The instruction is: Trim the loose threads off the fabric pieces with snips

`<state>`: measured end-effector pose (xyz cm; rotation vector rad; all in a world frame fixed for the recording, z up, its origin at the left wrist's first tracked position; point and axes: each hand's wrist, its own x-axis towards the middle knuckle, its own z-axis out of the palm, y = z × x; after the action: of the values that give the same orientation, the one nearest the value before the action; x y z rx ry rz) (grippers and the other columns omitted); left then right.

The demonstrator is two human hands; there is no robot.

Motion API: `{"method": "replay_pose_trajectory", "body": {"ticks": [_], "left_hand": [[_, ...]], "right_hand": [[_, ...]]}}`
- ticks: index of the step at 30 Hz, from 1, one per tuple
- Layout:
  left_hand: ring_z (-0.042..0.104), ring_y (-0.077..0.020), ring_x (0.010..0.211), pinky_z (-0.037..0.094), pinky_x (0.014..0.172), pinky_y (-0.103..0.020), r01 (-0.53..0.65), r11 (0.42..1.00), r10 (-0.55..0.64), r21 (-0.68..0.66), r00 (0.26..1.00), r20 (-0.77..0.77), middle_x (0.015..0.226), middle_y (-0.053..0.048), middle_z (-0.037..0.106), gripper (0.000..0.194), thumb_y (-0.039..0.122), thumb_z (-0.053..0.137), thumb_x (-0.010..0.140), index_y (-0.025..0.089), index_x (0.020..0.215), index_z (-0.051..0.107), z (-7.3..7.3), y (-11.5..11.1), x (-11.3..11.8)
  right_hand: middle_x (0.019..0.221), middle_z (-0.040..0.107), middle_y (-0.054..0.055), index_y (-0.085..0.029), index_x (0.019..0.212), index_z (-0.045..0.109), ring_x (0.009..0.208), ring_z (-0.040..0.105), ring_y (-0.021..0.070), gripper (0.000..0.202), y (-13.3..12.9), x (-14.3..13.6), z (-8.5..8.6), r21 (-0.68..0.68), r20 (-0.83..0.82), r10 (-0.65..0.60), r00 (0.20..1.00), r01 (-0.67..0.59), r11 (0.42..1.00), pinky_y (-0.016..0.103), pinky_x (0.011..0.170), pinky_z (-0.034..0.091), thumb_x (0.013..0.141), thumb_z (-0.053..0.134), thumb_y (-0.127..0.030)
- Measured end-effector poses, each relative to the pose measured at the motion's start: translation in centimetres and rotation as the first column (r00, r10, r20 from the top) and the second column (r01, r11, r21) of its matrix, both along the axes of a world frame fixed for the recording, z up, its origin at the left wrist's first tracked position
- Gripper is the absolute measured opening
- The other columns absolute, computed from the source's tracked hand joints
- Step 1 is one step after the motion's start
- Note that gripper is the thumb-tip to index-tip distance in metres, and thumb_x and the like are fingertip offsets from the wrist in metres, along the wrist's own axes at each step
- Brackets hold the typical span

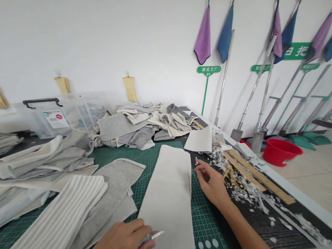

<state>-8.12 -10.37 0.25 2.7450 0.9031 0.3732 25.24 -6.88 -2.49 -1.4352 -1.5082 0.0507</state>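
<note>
My left hand (118, 245) is closed around a small cutter (155, 235), its pointed metal blade sticking out to the right past my fingers. Most of its handle is hidden in my palm. Beneath the blade lies a long folded piece of white cloth (167, 193) on the green cutting mat (205, 220). To the right of this cloth, my right hand (212, 182) hovers by its edge with fingers bent and loosely apart. I see nothing plainly held in it. Striped white-and-grey folded cloth (59, 218) and grey cloth (103, 205) lie on the left.
Heaped fabric pieces (141, 123) cover the table's back, near a clear plastic box (62, 117). Gold-handled scissors (232, 179), wooden rulers (258, 175) and white scraps (247, 195) lie along the right edge. A red bucket (281, 151) stands on the floor beyond.
</note>
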Motion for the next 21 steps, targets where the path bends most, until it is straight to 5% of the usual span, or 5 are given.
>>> {"method": "replay_pose_trajectory", "body": {"ticks": [6, 11, 21], "left_hand": [[0.067, -0.0204, 0.087, 0.052, 0.076, -0.031, -0.077, 0.995, 0.077, 0.055, 0.997, 0.011, 0.107, -0.001, 0.07, 0.027, 0.042, 0.049, 0.093, 0.035, 0.116, 0.061, -1.7, -0.5, -1.7], [0.066, -0.0207, 0.076, 0.05, 0.07, -0.032, -0.163, 0.984, 0.163, 0.07, 0.987, 0.0, 0.091, -0.005, 0.07, 0.026, 0.033, 0.043, 0.095, 0.029, 0.098, 0.068, -0.4, 1.2, -2.0], [0.063, -0.023, 0.091, 0.047, 0.083, -0.036, -0.211, 0.974, 0.212, 0.082, 0.977, -0.002, 0.099, -0.008, 0.068, 0.033, 0.039, 0.038, 0.098, 0.02, 0.104, 0.065, 1.1, 5.5, 0.8]], "right_hand": [[0.092, 0.069, 0.004, -0.018, 0.123, 0.055, 0.075, 0.065, 0.0167, 0.036, 0.2, 0.3, -0.2, -0.004, 0.015, -0.017, 1.0, 0.017, 1.0, 0.034, 0.079, 0.054, 0.088, 0.049, -0.023], [0.092, 0.069, 0.005, -0.018, 0.124, 0.055, 0.076, 0.066, 0.0174, 0.037, 0.2, 0.3, -0.3, 0.006, 0.031, -0.015, 0.999, 0.015, 1.0, 0.035, 0.079, 0.055, 0.088, 0.048, -0.024], [0.091, 0.068, 0.004, -0.018, 0.124, 0.055, 0.075, 0.065, 0.0163, 0.036, 0.2, 0.0, -0.1, 0.002, 0.009, -0.008, 1.0, 0.008, 1.0, 0.033, 0.078, 0.054, 0.089, 0.049, -0.022]]}}
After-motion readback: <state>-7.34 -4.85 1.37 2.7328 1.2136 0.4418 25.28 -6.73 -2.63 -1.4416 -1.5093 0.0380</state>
